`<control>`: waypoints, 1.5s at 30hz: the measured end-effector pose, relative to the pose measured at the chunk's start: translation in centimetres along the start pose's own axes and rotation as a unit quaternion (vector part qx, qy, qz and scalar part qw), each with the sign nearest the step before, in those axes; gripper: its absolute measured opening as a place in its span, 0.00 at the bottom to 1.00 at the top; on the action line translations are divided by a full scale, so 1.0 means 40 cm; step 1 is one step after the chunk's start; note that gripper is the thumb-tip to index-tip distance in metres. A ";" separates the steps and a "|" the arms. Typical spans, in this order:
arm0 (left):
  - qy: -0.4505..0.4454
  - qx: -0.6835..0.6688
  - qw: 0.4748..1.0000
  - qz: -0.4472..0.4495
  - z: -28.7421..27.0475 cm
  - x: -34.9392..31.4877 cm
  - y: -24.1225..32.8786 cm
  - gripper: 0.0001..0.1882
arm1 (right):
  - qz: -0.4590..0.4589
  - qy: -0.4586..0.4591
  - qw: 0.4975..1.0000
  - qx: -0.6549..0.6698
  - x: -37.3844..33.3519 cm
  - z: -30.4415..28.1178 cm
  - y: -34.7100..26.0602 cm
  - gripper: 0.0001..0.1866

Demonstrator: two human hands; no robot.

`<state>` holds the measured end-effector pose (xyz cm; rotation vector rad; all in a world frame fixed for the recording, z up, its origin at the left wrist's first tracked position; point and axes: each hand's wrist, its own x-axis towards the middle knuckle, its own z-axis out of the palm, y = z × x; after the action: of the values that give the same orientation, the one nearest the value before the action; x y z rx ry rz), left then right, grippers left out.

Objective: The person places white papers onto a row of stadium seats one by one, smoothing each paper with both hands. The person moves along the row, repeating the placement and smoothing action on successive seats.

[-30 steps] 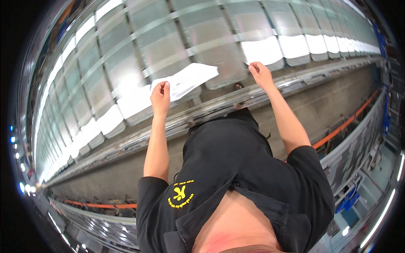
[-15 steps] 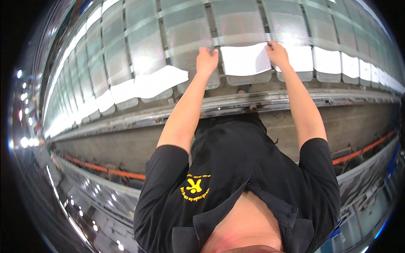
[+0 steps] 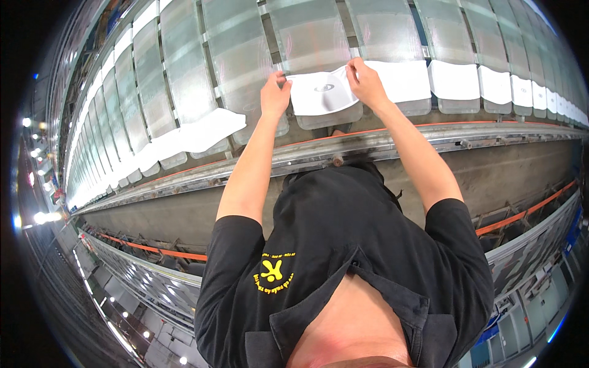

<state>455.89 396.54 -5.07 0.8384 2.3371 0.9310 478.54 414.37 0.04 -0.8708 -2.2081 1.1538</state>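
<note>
A white cloth piece (image 3: 319,101) with a small grey oval print lies over the near end of a flat, glassy board (image 3: 310,43). My right hand (image 3: 368,86) is closed in a pinch on its far right corner, which is lifted a little and casts a shadow. At the far left corner is my left hand (image 3: 275,97), its fingers curled together at the cloth's edge; the fingertips are partly hidden. Another white cloth piece (image 3: 399,81) lies on the board just right of my right hand. To the left, a further white piece (image 3: 215,130) has a raised, uneven edge.
A long row of similar boards curves away on both sides, many with white pieces on their near ends. A metal rail (image 3: 380,147) runs between the boards and my body. Behind me are an orange bar (image 3: 524,213) and another row of equipment.
The boards and cloth pieces have shifted left in view, my hands with them. My left hand has come to the cloth's corner. A grey print now shows on the cloth between my hands.
</note>
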 end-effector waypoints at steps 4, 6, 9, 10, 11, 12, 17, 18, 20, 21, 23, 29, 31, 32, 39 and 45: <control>-0.069 0.044 0.994 -0.072 0.006 0.028 0.035 0.18 | 0.082 0.003 0.997 0.004 -0.015 0.022 0.042 0.09; -0.088 0.078 0.988 -0.104 -0.018 0.038 0.032 0.14 | 0.161 -0.047 0.986 -0.013 -0.015 0.014 0.017 0.12; 0.007 0.143 0.987 0.075 -0.013 0.017 0.036 0.11 | 0.142 -0.090 0.981 -0.093 -0.021 0.022 0.053 0.14; 0.011 0.105 0.987 0.117 -0.010 0.009 0.039 0.11 | 0.138 -0.064 0.986 -0.075 -0.026 0.032 0.056 0.14; 0.015 0.067 0.985 0.159 -0.001 -0.001 0.045 0.11 | 0.133 -0.039 0.989 -0.056 -0.033 0.042 0.057 0.14; 0.022 0.029 0.980 0.198 0.007 -0.014 0.049 0.11 | 0.127 -0.016 0.991 -0.037 -0.035 0.053 0.054 0.13; -0.021 -0.069 0.997 -0.020 0.069 -0.075 0.133 0.15 | 0.231 0.023 0.970 0.068 -0.052 0.130 0.047 0.13; -0.005 -0.078 0.996 -0.050 0.082 -0.085 0.132 0.16 | 0.247 0.032 0.965 0.088 -0.056 0.148 0.041 0.13; 0.031 -0.130 0.989 -0.068 0.126 -0.104 0.072 0.19 | 0.270 0.004 0.947 0.174 -0.060 0.176 -0.013 0.14; -0.015 -0.152 0.984 -0.090 0.132 -0.108 0.074 0.19 | 0.286 -0.002 0.934 0.212 -0.072 0.180 -0.031 0.14; -0.103 -0.194 0.967 -0.131 0.118 -0.128 0.098 0.19 | 0.282 -0.028 0.931 0.229 -0.081 0.178 -0.088 0.14; -0.106 -0.442 0.879 -0.146 0.110 -0.191 0.131 0.12 | 0.232 -0.064 0.942 0.233 -0.101 0.159 -0.230 0.13; -0.092 -0.456 0.875 -0.138 0.082 -0.217 0.161 0.11 | 0.211 -0.074 0.948 0.226 -0.113 0.137 -0.285 0.13; -0.125 -0.451 0.878 -0.098 0.062 -0.226 0.155 0.10 | 0.199 -0.080 0.949 0.231 -0.121 0.128 -0.307 0.13; -0.073 -0.258 0.963 -0.014 -0.097 -0.300 0.078 0.12 | 0.180 -0.086 0.958 0.205 -0.179 0.032 -0.291 0.10; -0.055 -0.148 0.987 -0.003 -0.277 -0.303 0.058 0.13 | 0.232 -0.117 0.951 0.167 -0.175 -0.053 -0.260 0.14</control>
<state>458.24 384.73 6.35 0.7403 2.0412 1.1640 481.48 405.84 9.00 -1.1871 -1.9389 1.8757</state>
